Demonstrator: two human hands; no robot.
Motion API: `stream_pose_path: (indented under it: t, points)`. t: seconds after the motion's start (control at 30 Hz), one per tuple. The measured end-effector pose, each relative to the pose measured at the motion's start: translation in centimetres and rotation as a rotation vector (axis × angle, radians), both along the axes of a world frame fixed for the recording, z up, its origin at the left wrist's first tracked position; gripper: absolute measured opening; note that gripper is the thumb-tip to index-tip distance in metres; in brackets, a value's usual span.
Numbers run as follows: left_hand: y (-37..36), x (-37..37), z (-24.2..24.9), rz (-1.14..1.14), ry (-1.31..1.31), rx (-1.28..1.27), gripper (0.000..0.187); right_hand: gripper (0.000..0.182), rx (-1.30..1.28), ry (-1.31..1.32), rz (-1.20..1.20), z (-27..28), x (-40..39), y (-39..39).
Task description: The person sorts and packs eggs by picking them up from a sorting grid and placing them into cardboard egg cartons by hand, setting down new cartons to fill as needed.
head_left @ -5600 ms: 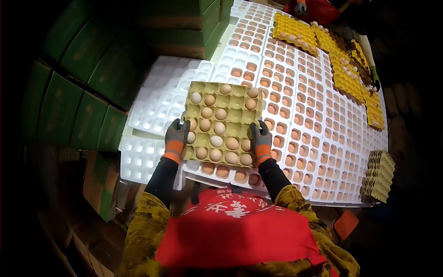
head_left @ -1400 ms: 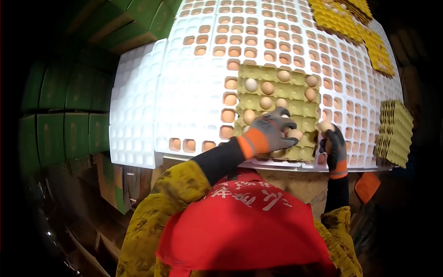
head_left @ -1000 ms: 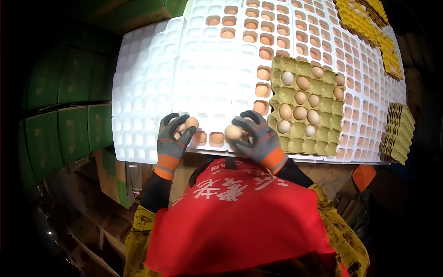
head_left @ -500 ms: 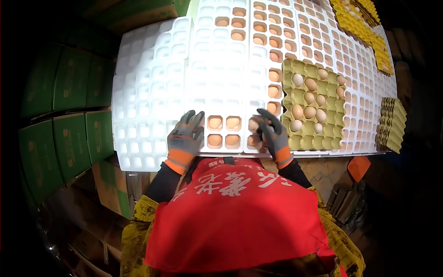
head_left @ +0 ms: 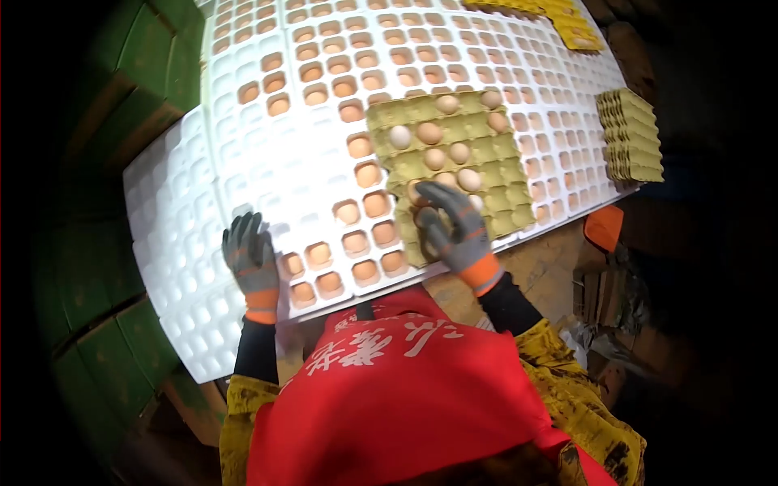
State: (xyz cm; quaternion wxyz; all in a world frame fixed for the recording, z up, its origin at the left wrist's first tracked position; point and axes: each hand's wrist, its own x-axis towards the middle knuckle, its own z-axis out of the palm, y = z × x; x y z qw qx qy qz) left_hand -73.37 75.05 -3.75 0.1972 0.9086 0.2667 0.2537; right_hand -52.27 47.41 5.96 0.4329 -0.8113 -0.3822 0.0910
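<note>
My right hand [head_left: 454,227], in a grey and orange glove, is over the yellow-green egg tray [head_left: 506,190]. Its fingers curl round an egg [head_left: 416,193] at the tray's left side, and another egg is partly hidden by the thumb. Several more brown and pale eggs [head_left: 429,134] sit scattered in that tray. Gloved the same way, my left hand [head_left: 251,257] lies with fingers stretched over the white foam tray [head_left: 279,174] and holds nothing. Brown eggs [head_left: 319,255] fill several foam cells just right of it.
More white foam trays with eggs [head_left: 421,53] cover the table's far side. Yellow trays [head_left: 571,24] lie at the back, and a stack of egg trays [head_left: 628,136] stands at the right edge. Green boxes [head_left: 113,348] are piled on the left. Below the right edge hangs an orange object [head_left: 604,228].
The view has turned and shifted right. My right hand has left the foam cells, where two eggs now sit uncovered, and reached the egg tray. My left hand's fingers have straightened.
</note>
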Motion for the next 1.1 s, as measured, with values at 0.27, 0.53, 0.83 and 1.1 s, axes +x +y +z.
stream_pose_path:
  t: [0.27,0.53,0.83,1.1]
  points:
    - [-10.0,14.8,7.7,-0.320,-0.138,-0.275,0.034,0.041,-0.273,-0.114,-0.146,-0.2,13.8,-10.4]
    - [-17.4,22.5,8.3,-0.559,0.455,-0.054,0.046,0.038,-0.379,-0.483,0.076,-3.7,22.9,-7.6]
    - [-15.4,21.1,7.5,-0.158,-0.069,-1.193,0.028,0.037,0.757,1.023,-0.001,-5.7,28.3,-11.5]
    - [-17.9,28.7,6.7,-0.570,0.400,0.082,0.039,0.053,-0.473,-0.575,0.120,-5.0,30.0,-3.8]
